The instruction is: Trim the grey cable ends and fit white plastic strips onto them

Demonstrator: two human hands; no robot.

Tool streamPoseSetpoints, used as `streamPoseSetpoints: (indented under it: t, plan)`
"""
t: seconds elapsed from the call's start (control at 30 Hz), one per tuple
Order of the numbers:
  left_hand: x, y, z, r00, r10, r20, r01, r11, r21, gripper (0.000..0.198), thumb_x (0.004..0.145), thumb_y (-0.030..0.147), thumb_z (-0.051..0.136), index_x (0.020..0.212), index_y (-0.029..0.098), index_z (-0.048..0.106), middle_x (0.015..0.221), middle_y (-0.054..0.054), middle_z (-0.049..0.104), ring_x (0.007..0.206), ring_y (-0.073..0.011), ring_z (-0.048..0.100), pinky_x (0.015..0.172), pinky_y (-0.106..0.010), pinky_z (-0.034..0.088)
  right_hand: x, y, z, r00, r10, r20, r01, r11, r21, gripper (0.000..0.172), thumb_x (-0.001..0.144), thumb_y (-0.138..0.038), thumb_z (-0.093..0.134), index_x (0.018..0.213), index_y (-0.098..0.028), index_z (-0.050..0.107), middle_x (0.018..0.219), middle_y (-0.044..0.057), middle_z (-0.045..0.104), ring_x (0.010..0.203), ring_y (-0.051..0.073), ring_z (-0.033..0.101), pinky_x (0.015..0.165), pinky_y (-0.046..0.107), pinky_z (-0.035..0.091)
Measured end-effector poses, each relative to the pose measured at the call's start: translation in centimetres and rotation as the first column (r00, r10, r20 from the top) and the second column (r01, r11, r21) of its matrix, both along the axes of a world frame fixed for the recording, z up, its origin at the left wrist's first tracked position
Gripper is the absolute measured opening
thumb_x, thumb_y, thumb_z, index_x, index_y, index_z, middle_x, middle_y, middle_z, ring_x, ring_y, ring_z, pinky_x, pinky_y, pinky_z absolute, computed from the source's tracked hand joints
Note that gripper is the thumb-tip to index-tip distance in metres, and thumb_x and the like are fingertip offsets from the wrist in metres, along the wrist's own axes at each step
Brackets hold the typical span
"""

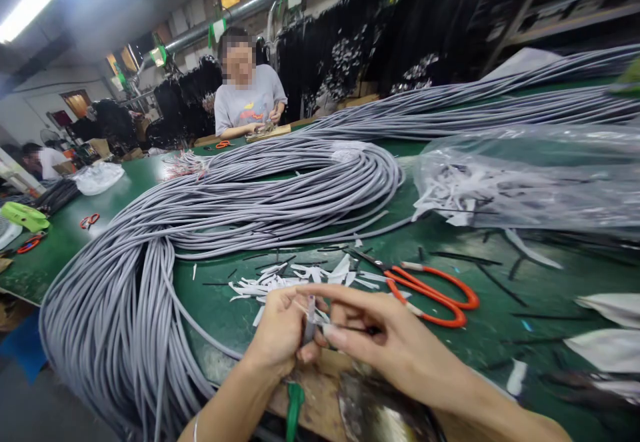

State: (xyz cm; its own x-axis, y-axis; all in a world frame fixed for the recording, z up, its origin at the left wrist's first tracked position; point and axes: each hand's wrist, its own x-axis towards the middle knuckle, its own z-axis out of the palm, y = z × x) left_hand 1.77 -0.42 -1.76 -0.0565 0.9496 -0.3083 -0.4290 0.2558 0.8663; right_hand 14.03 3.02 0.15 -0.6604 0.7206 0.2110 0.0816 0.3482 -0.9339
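Note:
My left hand (279, 330) and my right hand (380, 335) meet at the near edge of the green table (500, 295). Both pinch the end of one grey cable (310, 319) between the fingertips; thin white strands stick out near it. Just beyond my hands lies a scatter of white paper-like scraps (300, 279). Orange-handled scissors (430, 292) lie on the table right of my hands, blades pointing left. A large bundle of grey cables (240, 195) loops across the table and hangs off its left edge.
A clear plastic bag of white scraps (525, 182) lies at the right. A person in a grey shirt (247, 99) works at the far side. More orange scissors (89, 221) lie at the left. Dark cable bundles hang behind.

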Motion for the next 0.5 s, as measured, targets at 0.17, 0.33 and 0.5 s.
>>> streamPoseSetpoints:
  t: [0.17, 0.33, 0.5]
  plan:
    - [0.06, -0.10, -0.09, 0.999, 0.031, 0.015, -0.031, 1.000, 0.003, 0.047, 0.051, 0.052, 0.074, 0.065, 0.015, 0.049, 0.042, 0.008, 0.044, 0.028, -0.0013, 0.031, 0.027, -0.013, 0.015, -0.07, -0.06, -0.02, 1.000, 0.009, -0.003, -0.009, 1.000, 0.013, 0.023, 0.073, -0.032, 0.056, 0.084, -0.016, 0.069, 0.047, -0.005, 0.038, 0.041, 0.008, 0.033, 0.036, 0.018, 0.029]
    - [0.06, -0.34, -0.21, 0.998, -0.060, -0.007, 0.060, 0.998, -0.017, 0.051, 0.053, 0.052, 0.073, 0.080, 0.015, 0.051, 0.050, 0.008, 0.046, 0.029, -0.0007, 0.033, 0.026, -0.012, 0.018, 0.25, 0.07, 0.08, 1.000, -0.016, -0.008, 0.016, 0.999, 0.050, 0.026, 0.073, -0.028, 0.056, 0.094, -0.018, 0.069, 0.057, 0.000, 0.058, 0.046, 0.010, 0.046, 0.042, 0.019, 0.039]
    - [-0.04, -0.50, -0.22, 0.998, -0.068, -0.012, 0.068, 0.998, 0.007, 0.047, 0.060, 0.050, 0.071, 0.085, 0.016, 0.049, 0.057, 0.007, 0.051, 0.027, -0.0008, 0.038, 0.025, -0.011, 0.020, 0.18, 0.40, 0.13, 0.999, 0.032, 0.024, -0.030, 0.998, -0.061, 0.019, 0.071, -0.027, 0.056, 0.080, -0.017, 0.069, 0.060, 0.001, 0.058, 0.046, 0.010, 0.044, 0.041, 0.019, 0.036]
